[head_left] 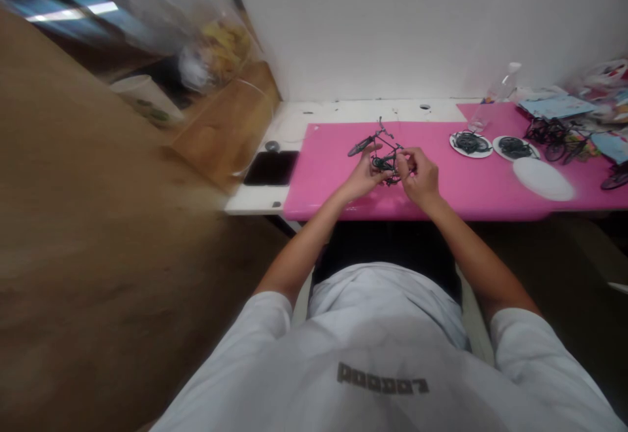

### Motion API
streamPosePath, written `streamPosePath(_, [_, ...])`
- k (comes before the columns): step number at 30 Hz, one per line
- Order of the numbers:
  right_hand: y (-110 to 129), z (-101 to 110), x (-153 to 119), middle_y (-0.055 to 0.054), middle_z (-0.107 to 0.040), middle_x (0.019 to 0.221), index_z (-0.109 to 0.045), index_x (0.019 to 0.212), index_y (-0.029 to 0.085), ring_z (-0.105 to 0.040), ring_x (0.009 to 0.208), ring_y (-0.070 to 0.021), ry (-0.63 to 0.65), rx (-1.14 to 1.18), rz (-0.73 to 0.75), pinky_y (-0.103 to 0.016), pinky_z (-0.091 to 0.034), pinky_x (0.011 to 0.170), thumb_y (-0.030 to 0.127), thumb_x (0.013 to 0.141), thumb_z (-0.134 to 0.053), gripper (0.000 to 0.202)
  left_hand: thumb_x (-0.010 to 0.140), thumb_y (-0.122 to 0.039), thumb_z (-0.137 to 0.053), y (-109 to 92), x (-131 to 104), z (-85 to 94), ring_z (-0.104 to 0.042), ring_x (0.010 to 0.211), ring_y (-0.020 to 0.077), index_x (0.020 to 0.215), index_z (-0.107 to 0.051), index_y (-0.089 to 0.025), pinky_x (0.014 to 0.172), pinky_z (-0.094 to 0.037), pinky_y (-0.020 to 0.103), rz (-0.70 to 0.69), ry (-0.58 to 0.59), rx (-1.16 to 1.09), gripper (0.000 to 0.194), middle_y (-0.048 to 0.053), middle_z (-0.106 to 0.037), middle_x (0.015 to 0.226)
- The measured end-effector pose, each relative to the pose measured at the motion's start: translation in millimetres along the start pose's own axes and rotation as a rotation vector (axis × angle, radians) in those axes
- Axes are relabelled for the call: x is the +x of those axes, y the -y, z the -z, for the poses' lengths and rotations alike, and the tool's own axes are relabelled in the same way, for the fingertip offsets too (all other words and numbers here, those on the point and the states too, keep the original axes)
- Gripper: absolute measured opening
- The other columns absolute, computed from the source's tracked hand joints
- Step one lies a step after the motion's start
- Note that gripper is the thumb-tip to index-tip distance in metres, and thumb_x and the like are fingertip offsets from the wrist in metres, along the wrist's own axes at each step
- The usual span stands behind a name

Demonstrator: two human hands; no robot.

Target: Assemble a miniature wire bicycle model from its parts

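A small dark model bicycle (pixel 377 142) is held up over the pink mat (pixel 328 186), its handlebar pointing away from me and its front wheel to the left. My left hand (pixel 364 175) grips its lower frame, the fingers wrapped around from the left. On the right, my right hand (pixel 419 173) pinches near the seat and rear end, with thumb and fingertips close together. Part of the rear end is hidden behind the fingers. Whether the right fingers hold a separate small part cannot be made out.
Two white plates of dark small parts (pixel 471 144) (pixel 516 148) and a white oval plate (pixel 543 179) lie to the right. Beyond are more model bicycles (pixel 554 137) and a clear bottle (pixel 505 85). A black phone-like slab (pixel 271 168) lies left, near a cardboard box (pixel 230 131).
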State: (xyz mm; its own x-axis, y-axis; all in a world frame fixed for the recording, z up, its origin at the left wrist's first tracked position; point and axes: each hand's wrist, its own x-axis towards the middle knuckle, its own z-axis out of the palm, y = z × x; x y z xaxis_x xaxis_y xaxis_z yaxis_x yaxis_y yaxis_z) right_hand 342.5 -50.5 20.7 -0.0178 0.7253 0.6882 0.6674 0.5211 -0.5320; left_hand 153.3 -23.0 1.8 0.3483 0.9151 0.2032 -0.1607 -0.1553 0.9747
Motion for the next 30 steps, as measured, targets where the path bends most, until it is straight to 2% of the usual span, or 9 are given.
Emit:
streamPosePath(3, [-11, 1, 6, 0.003, -0.061, 0.07, -0.072, 0.111, 0.024, -0.058, 0.063, -0.0185, -0.054, 0.041, -0.08, -0.032, -0.046, 0.067, 0.071, 0.112, -0.051, 0.051, 0.079, -0.027, -0.101, -2, 0, -0.1, -0.072, 0.069, 0.016, 0.156, -0.044, -0.027, 0.067, -0.057, 0.032, -0.008, 0.0, 0.001, 0.096, -0.002, -0.07, 0.088])
streamPosePath(5, [-17, 1, 9, 0.003, -0.058, 0.069, -0.072, 0.109, 0.024, -0.056, 0.063, -0.0185, -0.04, 0.081, -0.118, -0.033, -0.044, 0.066, 0.075, 0.11, -0.052, 0.054, 0.079, -0.028, -0.101, -3, 0, -0.1, -0.072, 0.068, 0.0164, 0.156, -0.045, -0.028, 0.067, -0.057, 0.033, -0.006, -0.003, -0.007, 0.095, -0.002, -0.07, 0.088])
streamPosePath(10, [-25, 3, 16, 0.002, -0.057, 0.07, -0.08, 0.111, 0.022, -0.05, 0.064, -0.0174, 0.087, 0.195, -0.152, -0.033, -0.042, 0.064, 0.082, 0.102, -0.062, 0.064, 0.08, -0.028, -0.102, -3, 0, 2.0, -0.071, 0.068, 0.018, 0.156, -0.048, -0.029, 0.07, -0.06, 0.037, -0.003, -0.008, -0.036, 0.093, 0.0, -0.069, 0.089])
streamPosePath(14, [-30, 2, 19, 0.002, -0.056, 0.069, -0.083, 0.098, 0.021, -0.046, 0.064, -0.0155, 0.21, 0.319, -0.214, -0.031, -0.039, 0.061, 0.087, 0.089, -0.074, 0.067, 0.08, -0.029, -0.102, -3, 1, 3.5, -0.072, 0.07, 0.0189, 0.154, -0.051, -0.031, 0.074, -0.062, 0.04, -0.01, -0.012, -0.042, 0.09, 0.0, -0.068, 0.089])
streamPosePath(18, [-31, 1, 21, 0.004, -0.052, 0.065, -0.078, 0.09, 0.022, -0.039, 0.057, -0.0121, 0.291, 0.508, -0.401, -0.029, -0.031, 0.053, 0.083, 0.075, -0.09, 0.063, 0.079, -0.03, -0.104, -3, 2, 2.5, -0.074, 0.078, 0.0223, 0.155, -0.05, -0.03, 0.078, -0.065, 0.043, -0.006, -0.013, -0.067, 0.093, 0.001, -0.07, 0.09])
streamPosePath(22, [-29, 3, 23, 0.008, -0.045, 0.062, -0.073, 0.088, 0.023, -0.03, 0.051, -0.008, 0.365, 0.693, -0.562, -0.026, -0.025, 0.047, 0.079, 0.066, -0.098, 0.065, 0.084, -0.028, -0.098, -2, 1, 2.0, -0.077, 0.076, 0.0218, 0.16, -0.044, -0.028, 0.077, -0.063, 0.039, 0.015, 0.013, -0.049, 0.093, 0.002, -0.074, 0.092])
streamPosePath(25, [-32, 3, 24, 0.01, -0.042, 0.061, -0.071, 0.088, 0.023, -0.027, 0.05, -0.008, 0.302, 0.706, -0.552, -0.026, -0.023, 0.047, 0.082, 0.066, -0.096, 0.068, 0.087, -0.026, -0.094, 0, 2, 3.0, -0.081, 0.079, 0.0206, 0.166, -0.038, -0.028, 0.079, -0.061, 0.034, 0.035, 0.004, -0.02, 0.097, 0.003, -0.078, 0.097])
streamPosePath(27, [-37, 2, 25, 0.01, -0.04, 0.061, -0.07, 0.088, 0.024, -0.027, 0.051, -0.0092, 0.223, 0.635, -0.498, -0.027, -0.022, 0.047, 0.084, 0.07, -0.093, 0.066, 0.087, -0.025, -0.094, 3, 3, 4.7, -0.083, 0.087, 0.0205, 0.168, -0.037, -0.026, 0.083, -0.062, 0.033, 0.041, -0.051, -0.014, 0.099, 0.006, -0.081, 0.106])
streamPosePath(30, [-44, 1, 25, 0.009, -0.036, 0.061, -0.069, 0.084, 0.024, -0.03, 0.056, -0.0116, 0.087, 0.434, -0.355, -0.029, -0.026, 0.052, 0.079, 0.08, -0.088, 0.058, 0.087, -0.026, -0.095, 7, 6, 7.7, -0.083, 0.09, 0.0202, 0.163, -0.047, -0.022, 0.085, -0.064, 0.033, 0.078, -0.157, -0.011, 0.09, 0.013, -0.083, 0.118])
